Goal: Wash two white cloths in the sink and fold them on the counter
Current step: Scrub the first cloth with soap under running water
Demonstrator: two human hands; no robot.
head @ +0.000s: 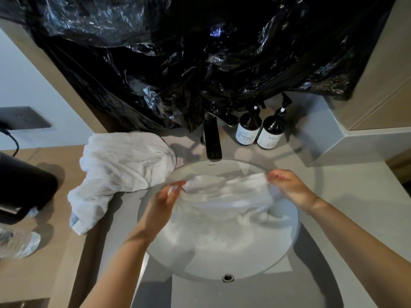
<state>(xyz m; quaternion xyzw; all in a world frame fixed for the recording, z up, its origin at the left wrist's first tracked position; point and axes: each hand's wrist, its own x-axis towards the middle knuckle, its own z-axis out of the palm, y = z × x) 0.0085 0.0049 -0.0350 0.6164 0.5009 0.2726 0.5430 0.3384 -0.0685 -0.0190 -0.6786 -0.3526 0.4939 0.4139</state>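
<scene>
Grey counter [347,196] under black plastic sheeting [200,52], left hand [165,200] and right hand [287,185] pinching white cloth [226,194] over sink [222,258]

Dim bathroom shot, pretty soft all over.

Light seems to come from overhead and a bit behind, so both forearms throw dark shadows across the counter [367,196] in front of the sink [222,252]. The black plastic sheet [200,63] up top swallows most of the light but shows scattered bluish-white glare on its creases. The cloth in the sink [226,194] is smeared with motion blur, and so are the fingertips. The wide-angle lens bends the counter edges and walls outward near the corners. The bottle labels [244,133] are too soft to read.
</scene>
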